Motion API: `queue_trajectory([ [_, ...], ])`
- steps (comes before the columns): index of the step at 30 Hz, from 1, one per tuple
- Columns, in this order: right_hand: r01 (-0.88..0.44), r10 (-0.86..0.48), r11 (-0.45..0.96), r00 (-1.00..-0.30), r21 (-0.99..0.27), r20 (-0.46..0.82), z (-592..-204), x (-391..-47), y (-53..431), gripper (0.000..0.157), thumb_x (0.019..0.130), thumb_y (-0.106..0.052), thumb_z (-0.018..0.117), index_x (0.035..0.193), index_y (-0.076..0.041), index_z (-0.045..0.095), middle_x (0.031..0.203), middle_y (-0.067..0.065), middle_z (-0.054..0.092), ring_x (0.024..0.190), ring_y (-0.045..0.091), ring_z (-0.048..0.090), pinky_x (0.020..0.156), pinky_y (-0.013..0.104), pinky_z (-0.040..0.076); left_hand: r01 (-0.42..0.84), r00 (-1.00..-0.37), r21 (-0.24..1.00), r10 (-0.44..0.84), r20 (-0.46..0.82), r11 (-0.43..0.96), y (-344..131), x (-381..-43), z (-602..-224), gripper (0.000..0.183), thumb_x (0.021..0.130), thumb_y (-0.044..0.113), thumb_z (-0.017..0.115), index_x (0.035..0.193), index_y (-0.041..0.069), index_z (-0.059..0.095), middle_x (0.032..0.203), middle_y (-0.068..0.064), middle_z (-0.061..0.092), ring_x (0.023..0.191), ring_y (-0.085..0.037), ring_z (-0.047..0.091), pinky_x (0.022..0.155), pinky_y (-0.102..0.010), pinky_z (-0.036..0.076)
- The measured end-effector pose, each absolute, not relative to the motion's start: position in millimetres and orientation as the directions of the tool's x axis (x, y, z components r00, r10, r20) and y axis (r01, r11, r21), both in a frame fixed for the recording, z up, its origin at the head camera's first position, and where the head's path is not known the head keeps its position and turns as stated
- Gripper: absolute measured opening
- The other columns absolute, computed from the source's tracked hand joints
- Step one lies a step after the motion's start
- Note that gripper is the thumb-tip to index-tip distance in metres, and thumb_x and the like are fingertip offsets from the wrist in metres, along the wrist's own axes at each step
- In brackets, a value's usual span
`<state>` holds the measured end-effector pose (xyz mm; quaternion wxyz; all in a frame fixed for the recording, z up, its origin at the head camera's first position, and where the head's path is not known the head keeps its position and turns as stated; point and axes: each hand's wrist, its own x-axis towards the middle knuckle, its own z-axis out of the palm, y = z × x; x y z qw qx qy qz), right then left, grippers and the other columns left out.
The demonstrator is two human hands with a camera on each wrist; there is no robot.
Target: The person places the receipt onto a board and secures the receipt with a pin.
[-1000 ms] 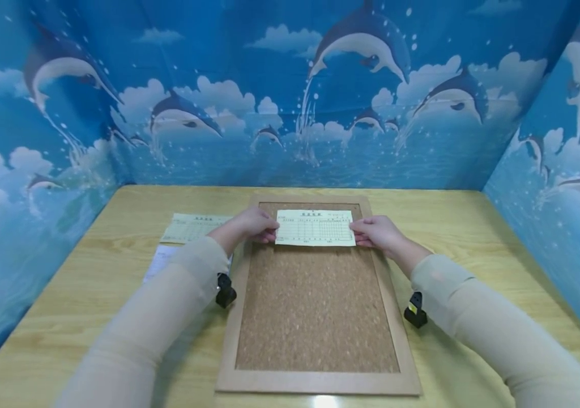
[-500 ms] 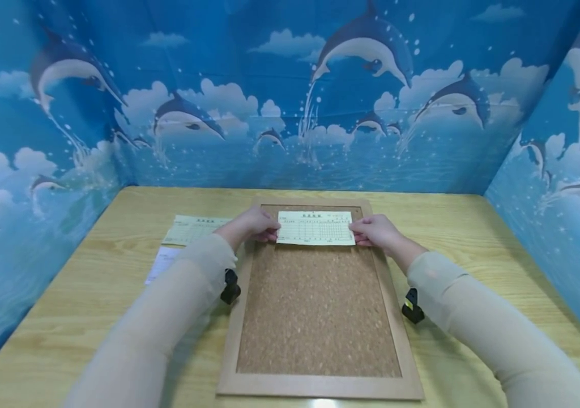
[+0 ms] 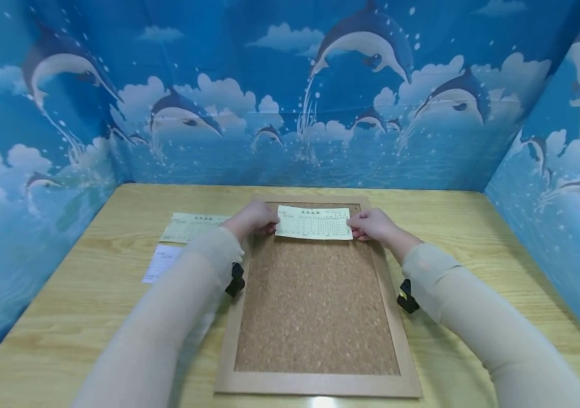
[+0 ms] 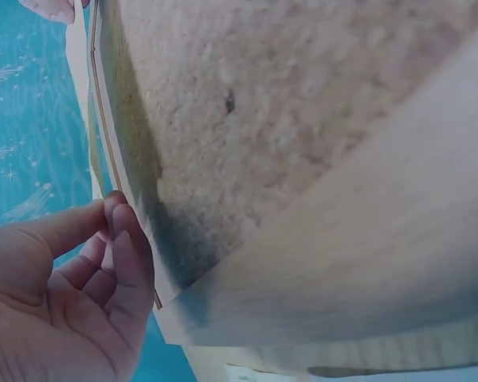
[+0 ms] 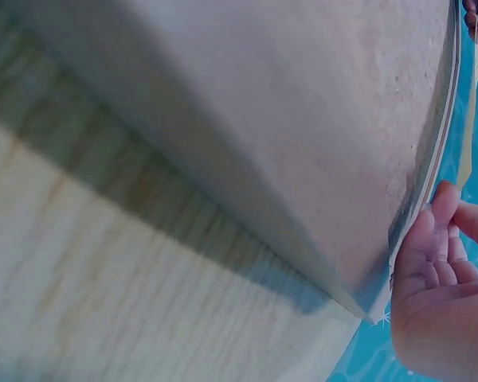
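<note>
Blue dolphin backdrop (image 3: 290, 156) beyond the cork board (image 3: 318, 311) | printed slip (image 3: 314, 223): pale yellow-green, oblong, dark heading, ruled grid denser toward the right; held over cork board's far end | left hand (image 3: 255, 217): pinching slip's left edge | right hand (image 3: 373, 224): pinching slip's right edge

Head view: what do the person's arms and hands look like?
The left sleeve and right sleeve are long and plain beige. The left hand and right hand wear no gloves. Beside the sleeves show a black left device and a black right device, the latter with a yellow patch.
</note>
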<state>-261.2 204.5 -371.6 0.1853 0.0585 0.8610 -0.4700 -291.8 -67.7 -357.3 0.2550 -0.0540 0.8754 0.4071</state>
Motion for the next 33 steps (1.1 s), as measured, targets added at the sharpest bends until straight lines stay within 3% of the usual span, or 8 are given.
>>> queue_trajectory([
  [6,0.275,-0.089,0.577,-0.915,-0.769,-0.394,-369.1,-263.3,204.4,0.031,0.097,-0.017,0.051,0.115,0.008,0.057,0.079,0.002,0.060,0.066,0.006,0.057,0.062,0.021,0.049,-0.258,-0.873,0.624,0.098,-0.477,0.737,-62.6,-297.4,-357.5,0.022,0.093,0.012,0.056,0.077,0.001,0.067,0.064,-0.005,0.062,0.057,-0.014,0.056,0.052,-0.026,0.047],
  [13,0.235,-0.106,0.627,-0.919,-0.742,-0.381,-368.6,-264.1,201.1,0.033,0.097,-0.018,0.050,0.118,0.007,0.057,0.085,0.008,0.060,0.068,0.008,0.057,0.062,0.022,0.049,-0.225,-0.875,0.545,0.079,-0.478,0.808,-59.2,-297.5,-357.3,0.030,0.093,0.012,0.053,0.065,0.005,0.062,0.061,-0.004,0.058,0.056,-0.015,0.051,0.050,-0.026,0.042],
  [18,0.155,-0.113,0.686,-0.942,-0.711,-0.315,-369.4,-259.7,199.7,0.041,0.098,-0.018,0.048,0.130,0.007,0.048,0.102,0.018,0.061,0.081,0.018,0.061,0.070,0.029,0.051,-0.030,-0.930,0.344,0.100,-0.354,0.938,-55.9,-284.2,-351.1,0.032,0.094,0.014,0.045,0.066,0.007,0.058,0.065,-0.005,0.053,0.057,-0.018,0.047,0.052,-0.030,0.042],
  [20,0.075,-0.127,0.747,-0.959,-0.660,-0.253,-370.8,-254.6,199.1,0.041,0.098,-0.019,0.049,0.129,0.006,0.049,0.110,0.020,0.060,0.092,0.025,0.061,0.077,0.035,0.051,0.089,-0.945,0.225,0.154,-0.290,0.970,-54.8,-273.6,-349.6,0.028,0.096,0.020,0.045,0.080,0.006,0.063,0.079,-0.008,0.059,0.069,-0.021,0.055,0.061,-0.034,0.048],
  [22,-0.044,-0.182,0.817,-0.966,-0.575,-0.184,-372.1,-247.8,198.5,0.041,0.097,-0.019,0.051,0.129,0.006,0.049,0.119,0.023,0.057,0.105,0.031,0.057,0.086,0.042,0.047,0.204,-0.934,0.147,0.237,-0.268,0.968,-53.9,-260.3,-349.6,0.031,0.096,0.028,0.047,0.108,0.004,0.063,0.106,-0.013,0.061,0.094,-0.025,0.059,0.080,-0.039,0.049],
  [25,-0.236,-0.310,0.874,-0.944,-0.425,-0.115,-374.6,-236.8,197.2,0.048,0.096,-0.026,0.054,0.133,0.004,0.047,0.134,0.025,0.045,0.123,0.038,0.043,0.098,0.049,0.037,0.342,-0.875,0.102,0.356,-0.327,0.934,-53.0,-240.2,-352.1,0.061,0.095,0.047,0.047,0.144,0.013,0.037,0.145,-0.018,0.035,0.131,-0.033,0.034,0.103,-0.047,0.031],
  [28,-0.376,-0.434,0.861,-0.894,-0.341,-0.109,-375.8,-227.5,197.1,0.058,0.096,-0.032,0.053,0.140,0.001,0.038,0.145,0.026,0.029,0.132,0.041,0.029,0.103,0.052,0.029,0.411,-0.826,0.081,0.409,-0.389,0.908,-52.1,-226.8,-357.5,0.074,0.091,0.061,0.040,0.150,0.025,0.016,0.155,-0.015,0.006,0.139,-0.035,0.011,0.108,-0.051,0.020],
  [33,-0.474,-0.523,0.836,-0.841,-0.277,-0.141,-378.2,-222.0,198.1,0.063,0.096,-0.037,0.050,0.144,0.001,0.030,0.149,0.027,0.019,0.135,0.041,0.020,0.106,0.051,0.023,0.419,-0.801,0.069,0.405,-0.440,0.905,-48.8,-224.7,-366.3,0.077,0.087,0.070,0.031,0.150,0.032,0.008,0.156,-0.011,-0.002,0.140,-0.032,0.007,0.108,-0.051,0.019],
])
